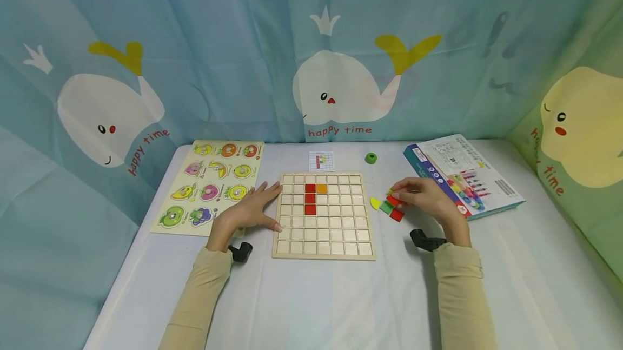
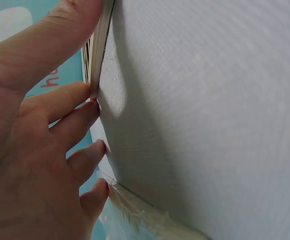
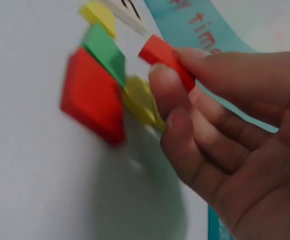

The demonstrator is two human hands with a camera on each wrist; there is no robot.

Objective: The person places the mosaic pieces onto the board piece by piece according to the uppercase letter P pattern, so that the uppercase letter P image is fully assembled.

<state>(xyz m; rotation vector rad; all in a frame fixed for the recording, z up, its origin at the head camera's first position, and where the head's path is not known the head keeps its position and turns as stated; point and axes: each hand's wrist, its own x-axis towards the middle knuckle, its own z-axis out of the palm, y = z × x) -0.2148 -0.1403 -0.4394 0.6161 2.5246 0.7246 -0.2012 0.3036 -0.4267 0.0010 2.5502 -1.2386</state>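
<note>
the left hand (image 1: 254, 209) lies flat with straight fingers on the bench (image 1: 311, 296), its fingertips and thumb touching the left edge of the wooden grid board (image 1: 323, 242), which holds three red tiles (image 1: 310, 199) in a column and one orange tile (image 1: 322, 189) beside the top one. the right hand (image 1: 424, 197) pinches a red block (image 3: 166, 61) between thumb and fingers (just right of the board), above a small heap of loose pieces: a red square (image 3: 92, 95), a green piece (image 3: 105, 50) and yellow ones (image 3: 141, 101). a fruit puzzle (image 1: 210, 186) lies to the left, and a box (image 1: 462, 174) to the right.
</note>
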